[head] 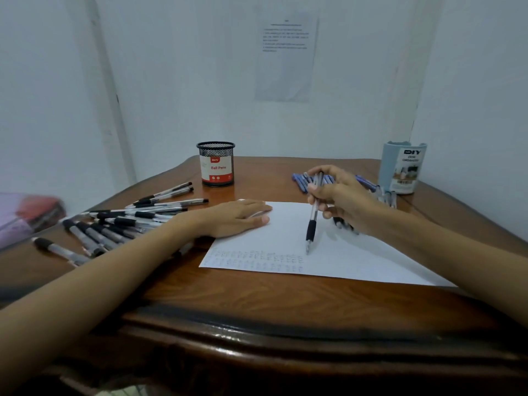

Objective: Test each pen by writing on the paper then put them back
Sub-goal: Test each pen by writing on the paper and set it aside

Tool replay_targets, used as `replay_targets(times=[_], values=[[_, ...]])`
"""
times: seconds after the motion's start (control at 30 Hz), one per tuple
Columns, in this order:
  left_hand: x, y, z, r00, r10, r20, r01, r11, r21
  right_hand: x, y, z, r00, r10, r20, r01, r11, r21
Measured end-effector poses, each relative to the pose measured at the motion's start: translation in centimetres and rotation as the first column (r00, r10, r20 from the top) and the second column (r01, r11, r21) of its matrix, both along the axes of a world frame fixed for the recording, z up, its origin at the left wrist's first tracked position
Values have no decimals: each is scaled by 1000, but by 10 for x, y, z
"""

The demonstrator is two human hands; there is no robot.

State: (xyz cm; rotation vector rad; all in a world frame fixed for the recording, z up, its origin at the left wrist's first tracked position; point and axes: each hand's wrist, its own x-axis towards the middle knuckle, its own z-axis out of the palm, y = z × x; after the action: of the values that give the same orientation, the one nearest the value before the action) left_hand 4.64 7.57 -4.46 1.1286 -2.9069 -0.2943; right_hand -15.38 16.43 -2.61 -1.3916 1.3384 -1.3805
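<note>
Table edge (257, 332): dark polished wood with a rounded lip, with both forearms reaching over it towards the sheet.
Paper (357, 252): a white sheet lying flat under both sets of fingers, its long side running left to right.
Left hand (234, 218): laid palm down on the sheet's far left corner, fingers straight and together, holding nothing, apparently pinning the sheet.
Right hand (343, 195): thumb and fingers pinch the pen (313, 218) high on its clear barrel, well above the black grip.
Pen axis: nearly upright, leaning slightly, with the tip below the fingers and towards the camera.
Tip: at the sheet, just right of where the rows of test marks (257, 258) end; whether it touches cannot be told.
Key relation: blank sheet lies to the right of the tip, so the right hand is placed to write there, the left only steadying.
Black pens (120, 221): a loose pile left of the left hand's fingers, beside the wrist.
Blue pens (300, 178): a row just beyond the right fingers, partly hidden by them.
Mesh cup (216, 167): upright beyond the left fingertips, labelled "Ball Pens".
Desk organiser (403, 170): pale blue, upright, beyond and right of the right hand.
Step in hand: probably testing this pen; its return is not yet done.
</note>
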Motion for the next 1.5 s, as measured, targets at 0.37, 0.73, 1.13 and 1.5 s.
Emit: replay_targets(times=[0.37,0.73,1.13,1.5], values=[[2,-4,-1,1000,1,20,-1,1000,5,-11,8,3,864,-12,504,-23,998,62],[2,-6,-1,1000,-11,7,11,1000,8,12,24,-14,965,263,6,-261,958,118],[2,-9,-10,984,41,-172,-25,996,89,23,27,-20,951,200,-235,-214,976,-37],[1,-10,-1,1000,16,12,-17,999,38,23,24,-21,942,213,-261,-229,973,-33]])
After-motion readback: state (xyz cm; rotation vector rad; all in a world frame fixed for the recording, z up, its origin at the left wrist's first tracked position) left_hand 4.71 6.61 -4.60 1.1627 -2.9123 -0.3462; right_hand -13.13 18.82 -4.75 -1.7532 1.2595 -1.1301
